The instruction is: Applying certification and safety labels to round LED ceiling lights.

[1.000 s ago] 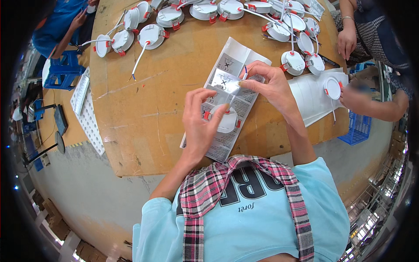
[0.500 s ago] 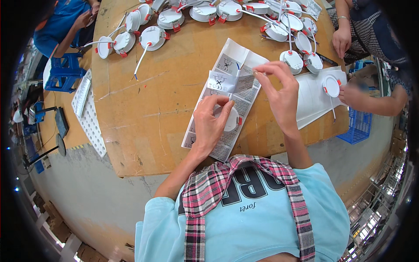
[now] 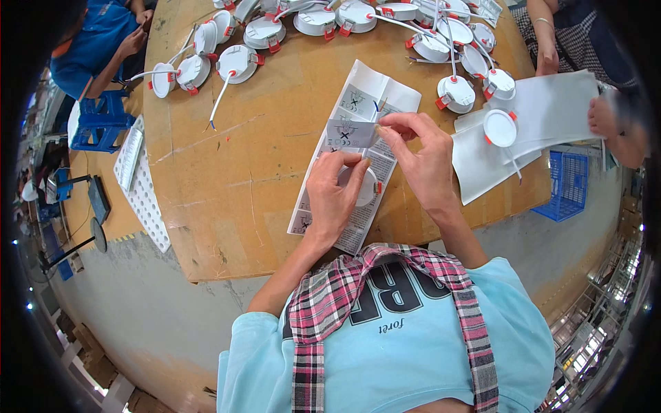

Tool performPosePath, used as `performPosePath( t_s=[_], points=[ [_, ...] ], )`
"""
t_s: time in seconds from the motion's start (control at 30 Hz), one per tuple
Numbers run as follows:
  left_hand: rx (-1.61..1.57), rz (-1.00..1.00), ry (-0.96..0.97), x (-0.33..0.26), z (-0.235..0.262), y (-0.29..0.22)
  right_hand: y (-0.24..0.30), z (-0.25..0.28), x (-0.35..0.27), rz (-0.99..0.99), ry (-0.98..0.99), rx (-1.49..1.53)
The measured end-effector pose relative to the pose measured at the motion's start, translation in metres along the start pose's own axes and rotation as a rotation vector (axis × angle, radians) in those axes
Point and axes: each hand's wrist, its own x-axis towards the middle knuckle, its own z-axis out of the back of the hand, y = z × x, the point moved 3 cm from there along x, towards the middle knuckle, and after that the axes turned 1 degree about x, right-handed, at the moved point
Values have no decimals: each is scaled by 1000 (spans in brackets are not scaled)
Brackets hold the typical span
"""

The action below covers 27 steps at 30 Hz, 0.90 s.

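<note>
My left hand (image 3: pixel 332 191) has its thumb and forefinger pinched on the white cable (image 3: pixel 364 154) of a round white downlight (image 3: pixel 368 195). That lamp lies partly beneath the hand, a red clip showing at its right side. Around the cable, just above those fingers, sits a pale printed label (image 3: pixel 348 133). My right hand (image 3: pixel 425 162) pinches the label's right edge between thumb and forefinger. Beneath both hands is a long printed label sheet (image 3: pixel 358 84). Bare blue wire ends (image 3: pixel 376 105) stick out past the label.
Several white downlights (image 3: pixel 264 32) with red clips and cables crowd the table's far side. At right, another downlight (image 3: pixel 500 128) rests on white sheets (image 3: pixel 475 172), beside a co-worker's blurred hand (image 3: pixel 604 118). Another person (image 3: pixel 103 41) sits far left. A blue crate (image 3: pixel 566 186) stands below the right edge.
My right hand has moved left and down onto the label, whose loose right end no longer spreads out. My left hand stays put. At right, the co-worker's hand has left the downlight and the sheets have shifted.
</note>
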Motion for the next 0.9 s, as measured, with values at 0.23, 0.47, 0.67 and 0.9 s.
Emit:
performPosePath(
  t_s=[0.23, 0.47, 0.67, 0.9],
  points=[
    [9, -64, -11, 0, 0, -5, -2, -3, 2, -42, 18, 86],
    [31, -82, -9, 1, 0, -10, -4, -4, 3, -43, 73, 42],
    [33, -82, -2, 1, -1, -9, -5, -6, -1, -115, 34, 156],
    [6, -59, -3, 0, 0, -10, -8, -9, -3, -115, 22, 216]
  ],
)
